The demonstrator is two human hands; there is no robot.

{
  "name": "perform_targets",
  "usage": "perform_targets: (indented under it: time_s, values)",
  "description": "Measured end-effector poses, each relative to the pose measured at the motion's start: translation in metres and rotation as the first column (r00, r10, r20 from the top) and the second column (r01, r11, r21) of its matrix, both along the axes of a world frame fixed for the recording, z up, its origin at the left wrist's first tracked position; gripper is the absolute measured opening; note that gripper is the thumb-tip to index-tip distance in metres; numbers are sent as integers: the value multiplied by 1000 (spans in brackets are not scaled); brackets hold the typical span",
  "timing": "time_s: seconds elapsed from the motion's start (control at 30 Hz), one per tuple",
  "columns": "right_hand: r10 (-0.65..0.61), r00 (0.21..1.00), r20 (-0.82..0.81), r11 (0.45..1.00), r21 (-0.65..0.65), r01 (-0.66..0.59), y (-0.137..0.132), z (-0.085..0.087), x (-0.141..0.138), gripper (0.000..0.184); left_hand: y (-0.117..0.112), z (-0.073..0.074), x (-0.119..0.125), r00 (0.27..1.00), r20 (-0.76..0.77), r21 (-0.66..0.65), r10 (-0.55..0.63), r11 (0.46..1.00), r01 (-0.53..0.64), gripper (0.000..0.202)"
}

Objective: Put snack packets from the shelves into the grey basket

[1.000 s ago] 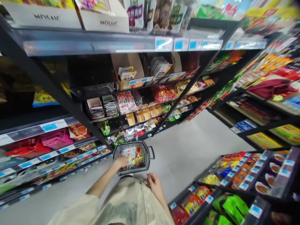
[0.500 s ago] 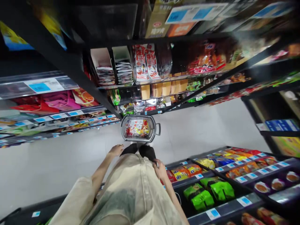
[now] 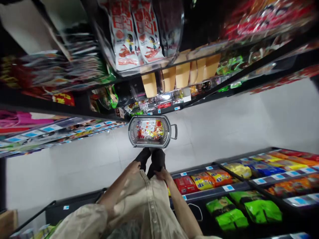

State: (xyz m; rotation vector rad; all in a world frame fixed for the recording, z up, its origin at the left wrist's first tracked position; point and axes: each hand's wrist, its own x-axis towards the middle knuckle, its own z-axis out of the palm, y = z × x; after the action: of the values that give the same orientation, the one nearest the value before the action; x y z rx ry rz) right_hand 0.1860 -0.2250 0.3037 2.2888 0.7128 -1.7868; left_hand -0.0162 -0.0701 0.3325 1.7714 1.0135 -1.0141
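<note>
One left hand (image 3: pixel 134 166) nearer, right hand (image 3: pixel 162 174) farther, both by dark trousers (image 3: pixel 157 159); finger spread and any hold impossible to tell. On the floor (image 3: pixel 224 116), just far of both: basket (image 3: pixel 149 145), long axis left to right.

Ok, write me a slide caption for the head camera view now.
Grey basket of colourful packets on a shop floor, left hand and right hand beside dark trouser legs.

The person wears a loose beige button-front shirt (image 3: pixel 159 200) over dark trousers (image 3: pixel 157 160).
</note>
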Motion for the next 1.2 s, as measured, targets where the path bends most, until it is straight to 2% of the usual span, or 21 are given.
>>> perform_targets:
  time_s: [0.07,0.13,0.23,0.3,0.4,0.5,0.57,0.67,0.73,0.9,0.97,1.03,1.1,1.2]
  values:
    - [-12,999,-38,998,-65,9,-2,-18,3,95,6,-17,26,999,16,-1,-38,999,38,29]
    - [-26,998,-55,992,-127,19,-9,-37,7,104,19,-40,56,997,33,15,-66,998,65,29]
    - [-50,998,-33,976,-215,41,-23,-63,13,111,45,-86,107,995,48,58,-89,995,87,32]
    - [-66,998,2,961,-269,64,-29,-78,17,114,64,-124,141,994,40,77,-101,992,98,34]
    - [-63,998,32,947,-314,70,-32,-97,26,111,91,-191,188,992,-11,72,-125,990,125,33]
    - [-101,994,-29,935,-345,85,-36,-118,43,105,112,-261,228,987,-72,84,-145,985,151,37]
    - [-159,985,-65,922,-368,124,-41,-129,55,104,124,-302,251,978,-83,140,-193,969,203,40]
    - [-252,966,-64,914,-344,215,-49,-139,70,106,141,-354,274,951,-102,183,-292,934,306,46]
    - [-302,952,-52,914,-299,274,-53,-143,76,107,152,-386,278,934,-117,172,-336,920,353,50]
    - [-391,920,-14,889,-266,374,-53,-156,81,112,174,-465,261,929,-112,157,-354,916,368,68]
    - [-422,906,-5,873,-273,405,-51,-159,82,112,181,-489,251,926,-116,164,-359,913,374,67]
    - [-448,894,1,859,-277,431,-48,-160,82,111,186,-504,245,922,-117,157,-370,910,385,64]
    - [-467,884,7,849,-275,451,-46,-160,81,111,189,-510,243,918,-113,140,-380,909,394,63]
    - [-489,872,13,838,-269,474,-42,-159,79,111,186,-506,249,904,-125,147,-408,894,424,60]
